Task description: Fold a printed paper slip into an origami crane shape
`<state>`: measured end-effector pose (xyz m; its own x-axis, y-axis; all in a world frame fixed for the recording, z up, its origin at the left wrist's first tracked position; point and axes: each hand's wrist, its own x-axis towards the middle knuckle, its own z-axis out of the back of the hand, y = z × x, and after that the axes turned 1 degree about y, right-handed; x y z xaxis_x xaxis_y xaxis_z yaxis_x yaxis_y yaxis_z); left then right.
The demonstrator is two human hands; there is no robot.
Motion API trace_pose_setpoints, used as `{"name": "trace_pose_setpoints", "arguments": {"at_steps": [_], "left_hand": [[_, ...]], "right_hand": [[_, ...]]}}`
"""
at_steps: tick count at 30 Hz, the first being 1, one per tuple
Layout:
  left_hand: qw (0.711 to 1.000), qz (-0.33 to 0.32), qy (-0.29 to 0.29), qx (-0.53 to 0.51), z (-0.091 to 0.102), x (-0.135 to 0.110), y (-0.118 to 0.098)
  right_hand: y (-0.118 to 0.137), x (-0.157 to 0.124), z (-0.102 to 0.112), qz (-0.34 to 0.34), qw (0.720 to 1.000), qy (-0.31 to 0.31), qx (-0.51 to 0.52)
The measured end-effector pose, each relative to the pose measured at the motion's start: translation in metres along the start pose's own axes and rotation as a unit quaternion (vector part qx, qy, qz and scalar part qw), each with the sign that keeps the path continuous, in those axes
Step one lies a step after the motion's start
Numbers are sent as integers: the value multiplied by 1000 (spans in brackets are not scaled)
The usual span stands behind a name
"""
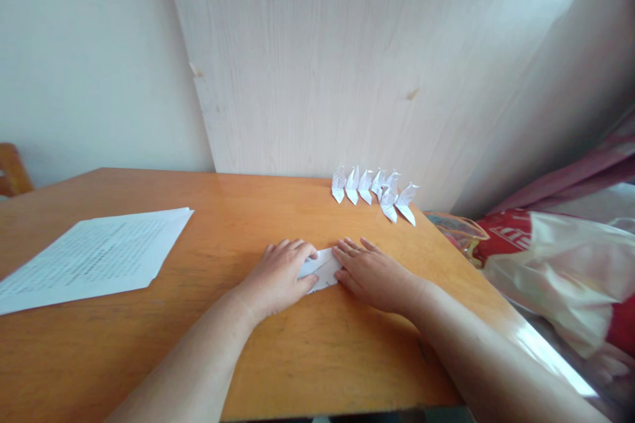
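A small white folded paper (323, 269) lies flat on the orange wooden table (238, 211), near its middle. My left hand (278, 276) rests on the paper's left part, fingers curled down and pressing on it. My right hand (370, 272) lies palm down on the paper's right end, fingers together and stretched toward the left. Most of the paper is hidden under both hands. Behind them, near the table's far edge, stands a row of several small white folded paper figures (374, 190).
Printed white sheets (94, 258) lie on the table at the left. A pale wooden board (347, 59) leans against the wall behind the table. Plastic bags (555, 258), red and clear, crowd the right side past the table's edge. A wooden chair part (12, 172) shows at far left.
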<state>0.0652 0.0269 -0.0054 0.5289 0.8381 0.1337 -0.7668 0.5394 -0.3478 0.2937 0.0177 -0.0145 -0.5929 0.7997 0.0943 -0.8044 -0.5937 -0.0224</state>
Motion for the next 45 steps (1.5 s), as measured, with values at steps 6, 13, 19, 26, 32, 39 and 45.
{"name": "trace_pose_setpoints", "arguments": {"at_steps": [6,13,19,26,32,39,45], "left_hand": [[1000,-3,19,4,4,-2,-1],[999,-11,30,1,4,-2,2],[999,-9,29,-15,3,-2,3],[1000,-14,7,-22,-1,-3,5],[1000,-6,-1,-31,-1,-3,6],[999,-30,9,-23,2,-4,9],[998,-32,42,-34,8,-2,13]], "right_hand": [[-1,0,2,-7,1000,15,14],[-5,3,7,-3,999,14,34],[3,3,23,30,995,-63,66],[15,-1,26,99,988,-60,100],[17,-3,22,83,993,-19,81],[17,-5,21,77,996,18,28],[18,-3,22,71,996,27,40]]}}
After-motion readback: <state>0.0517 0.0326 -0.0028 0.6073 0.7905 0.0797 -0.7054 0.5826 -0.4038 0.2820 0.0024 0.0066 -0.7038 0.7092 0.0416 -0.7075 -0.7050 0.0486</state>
